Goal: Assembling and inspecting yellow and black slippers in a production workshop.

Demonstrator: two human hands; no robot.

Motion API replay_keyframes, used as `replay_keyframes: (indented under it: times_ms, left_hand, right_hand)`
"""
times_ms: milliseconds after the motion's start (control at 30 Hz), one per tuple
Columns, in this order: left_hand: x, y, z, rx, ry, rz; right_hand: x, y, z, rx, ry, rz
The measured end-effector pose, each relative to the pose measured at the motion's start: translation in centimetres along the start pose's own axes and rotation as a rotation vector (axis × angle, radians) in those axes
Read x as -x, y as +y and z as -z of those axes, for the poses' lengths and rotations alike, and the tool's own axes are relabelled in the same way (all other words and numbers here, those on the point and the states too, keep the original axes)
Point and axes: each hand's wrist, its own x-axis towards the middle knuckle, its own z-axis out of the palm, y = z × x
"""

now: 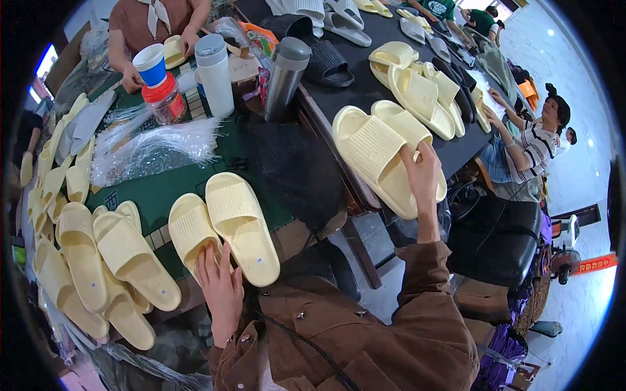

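My right hand (422,171) pinches the side of a pale yellow slide slipper (407,124) at its strap. This slipper lies against its mate (368,146), and the pair is tilted over the edge of the dark table. At the green table's near edge my left hand (220,290) rests on the heel part of another pale yellow slipper (190,221), fingers stretched and apart. Beside it, touching, sits a matching slipper (242,228) with a small sticker on its heel. The heel under my left hand is hidden.
Left, many yellow slippers (134,254) crowd the green table (261,189). Clear plastic strands (160,153), a red-lidded jar (164,101), a white tumbler (214,75) and a steel tumbler (287,78) stand beyond. More slippers line the dark table (385,85). Other people sit around; a black stool (495,238) is at right.
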Motion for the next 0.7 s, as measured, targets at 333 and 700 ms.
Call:
replay_keyframes:
  times_ms: [333, 700]
  left_hand:
    - [-0.5, -0.6, -0.1, 0.238, 0.044, 0.062]
    - [-3.0, -0.1, -0.2, 0.095, -0.063, 0.049]
  right_hand:
    - [0.3, 0.6, 0.4, 0.053, -0.149, 0.159]
    - [1.4, 0.9, -0.8, 0.244, -0.106, 0.124]
